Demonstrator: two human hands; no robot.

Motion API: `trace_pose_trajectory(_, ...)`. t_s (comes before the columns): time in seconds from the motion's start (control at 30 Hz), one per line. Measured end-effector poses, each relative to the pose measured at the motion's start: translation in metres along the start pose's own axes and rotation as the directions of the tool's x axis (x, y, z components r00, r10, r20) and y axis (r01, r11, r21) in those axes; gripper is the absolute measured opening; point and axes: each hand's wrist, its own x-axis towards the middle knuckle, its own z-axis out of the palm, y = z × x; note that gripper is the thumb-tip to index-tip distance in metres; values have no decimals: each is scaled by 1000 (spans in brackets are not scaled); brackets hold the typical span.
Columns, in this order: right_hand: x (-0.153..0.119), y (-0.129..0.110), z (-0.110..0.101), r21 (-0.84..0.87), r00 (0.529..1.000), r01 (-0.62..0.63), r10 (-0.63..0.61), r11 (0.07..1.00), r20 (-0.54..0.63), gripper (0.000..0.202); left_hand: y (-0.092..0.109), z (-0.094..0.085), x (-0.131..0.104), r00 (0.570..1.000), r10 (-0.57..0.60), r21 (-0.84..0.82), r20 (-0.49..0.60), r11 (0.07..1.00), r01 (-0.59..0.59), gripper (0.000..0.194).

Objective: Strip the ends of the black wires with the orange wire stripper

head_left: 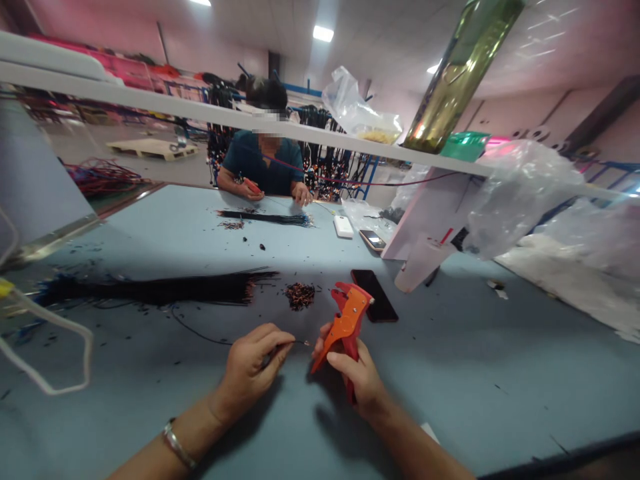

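Observation:
Between the fingertips of my left hand (256,360) is the end of a thin black wire (200,335). Its bare tip points right, and its tail curves away to the left over the table. My right hand (357,373) is wrapped round a wire stripper (346,317) with orange and red handles, its jaws pointing up and apart from the wire tip. Beyond my left hand lies a long bundle of black wires (165,288). A small heap of cut insulation bits (300,295) sits at the bundle's right end, past the gap between my hands.
A black phone (375,295) lies just behind the stripper. Across the table a co-worker (265,163) holds a red tool near another wire bundle (265,218). Overhead runs a white shelf (200,110) with plastic bags on it. A white cable loop (65,387) stands at left.

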Motion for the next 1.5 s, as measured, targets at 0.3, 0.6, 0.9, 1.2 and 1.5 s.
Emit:
trace_pose_trajectory(0.3, 6, -27, -17, -767, 919, 356, -347, 533, 185, 33, -1, -2, 1, 989, -58, 102, -136, 992, 72, 14)
trace_pose_trajectory(0.6, 8, -30, -14, -904, 906, 423, -65, 67, 419, 53, -25, -5, 8, 911, -261, -22, -318, 963, 268, 19)
trace_pose_trajectory(0.9, 5, -21, -6, -823, 823, 565, -44, -55, 567, 50, -23, -2, 6, 947, -206, -19, -246, 978, 208, 15)
trace_pose_trajectory(1.2, 8, -23, -11, -796, 796, 605, -47, 26, 604, 58, -13, -1, 4, 985, -91, 27, -148, 995, 96, 14)
trace_pose_trajectory(1.5, 10, -22, 5, -820, 889, 422, -355, 386, 290, 18, -8, -1, 1, 989, 116, 116, -95, 988, -104, 16)
